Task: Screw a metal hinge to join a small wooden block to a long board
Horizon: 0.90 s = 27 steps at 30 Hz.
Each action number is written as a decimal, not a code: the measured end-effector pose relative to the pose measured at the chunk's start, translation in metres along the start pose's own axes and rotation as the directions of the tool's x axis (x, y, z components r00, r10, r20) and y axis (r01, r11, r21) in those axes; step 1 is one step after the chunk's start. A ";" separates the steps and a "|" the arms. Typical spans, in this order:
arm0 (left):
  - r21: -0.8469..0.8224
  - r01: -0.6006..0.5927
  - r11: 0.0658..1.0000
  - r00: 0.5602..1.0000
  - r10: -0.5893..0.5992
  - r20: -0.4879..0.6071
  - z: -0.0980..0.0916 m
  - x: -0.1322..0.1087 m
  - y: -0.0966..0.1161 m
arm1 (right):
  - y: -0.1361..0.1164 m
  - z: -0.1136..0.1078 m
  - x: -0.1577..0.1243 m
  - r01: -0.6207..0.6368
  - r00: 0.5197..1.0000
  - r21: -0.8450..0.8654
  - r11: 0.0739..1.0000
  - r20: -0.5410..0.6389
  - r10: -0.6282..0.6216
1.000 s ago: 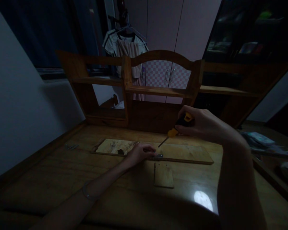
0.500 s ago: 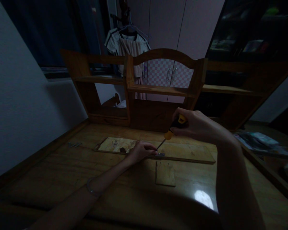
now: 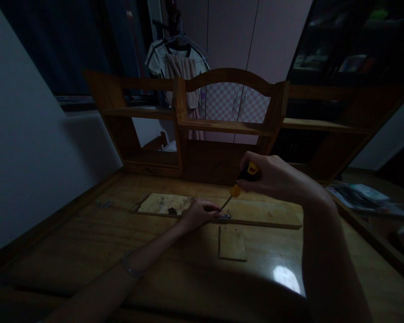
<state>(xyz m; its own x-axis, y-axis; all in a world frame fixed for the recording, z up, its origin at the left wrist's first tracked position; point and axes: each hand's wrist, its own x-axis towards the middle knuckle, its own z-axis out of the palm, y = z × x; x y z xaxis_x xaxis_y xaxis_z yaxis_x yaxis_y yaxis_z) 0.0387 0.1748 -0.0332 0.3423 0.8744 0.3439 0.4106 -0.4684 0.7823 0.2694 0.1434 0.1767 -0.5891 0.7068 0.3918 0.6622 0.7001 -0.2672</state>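
Note:
My right hand (image 3: 272,177) grips the yellow and black handle of a screwdriver (image 3: 240,181). Its shaft slants down and left to a small metal hinge (image 3: 225,217) on the front edge of a long wooden board (image 3: 262,214). My left hand (image 3: 198,211) rests on the board with its fingers pinched together right at the screwdriver tip and the hinge. What the fingertips hold is too small to make out. A bracelet shows on my left wrist. A small wooden piece (image 3: 232,243) lies just in front of the hinge.
All of this lies on a wooden desk (image 3: 87,242) with a wooden shelf unit (image 3: 222,128) at its back. Small metal parts (image 3: 104,204) lie at the far left. Papers (image 3: 363,197) sit at the right. A wall stands close on the left.
My right hand has moved left and down, bringing the screwdriver tip to the hinge beside my left fingers. The left hand has stayed put.

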 end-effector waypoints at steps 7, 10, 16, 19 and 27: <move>-0.010 -0.080 0.997 0.996 0.081 0.032 0.002 -0.001 0.004 | -0.004 0.006 0.002 0.000 1.000 0.021 1.000 -0.005 0.001; -0.012 -0.076 0.997 0.997 0.076 0.033 0.001 -0.002 0.005 | -0.005 0.013 0.006 0.006 0.999 0.020 1.000 -0.036 -0.005; 0.066 -0.082 0.994 0.996 0.079 0.040 -0.003 -0.002 0.004 | -0.015 0.021 0.013 0.061 0.997 0.039 0.997 -0.053 -0.059; 0.065 -0.087 0.994 0.996 0.085 0.037 -0.003 -0.001 0.005 | -0.021 0.022 0.012 0.066 0.997 0.071 0.995 -0.043 -0.063; 0.126 -0.165 0.978 0.985 0.156 0.077 -0.007 -0.002 0.006 | -0.018 0.028 0.017 0.110 0.991 0.060 0.992 -0.078 -0.105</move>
<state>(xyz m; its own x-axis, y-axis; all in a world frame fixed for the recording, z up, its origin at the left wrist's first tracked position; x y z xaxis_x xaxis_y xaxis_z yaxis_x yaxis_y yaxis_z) 0.0347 0.1715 -0.0258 0.4663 0.7782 0.4207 0.4515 -0.6183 0.6433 0.2344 0.1452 0.1634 -0.6175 0.6189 0.4855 0.5642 0.7785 -0.2748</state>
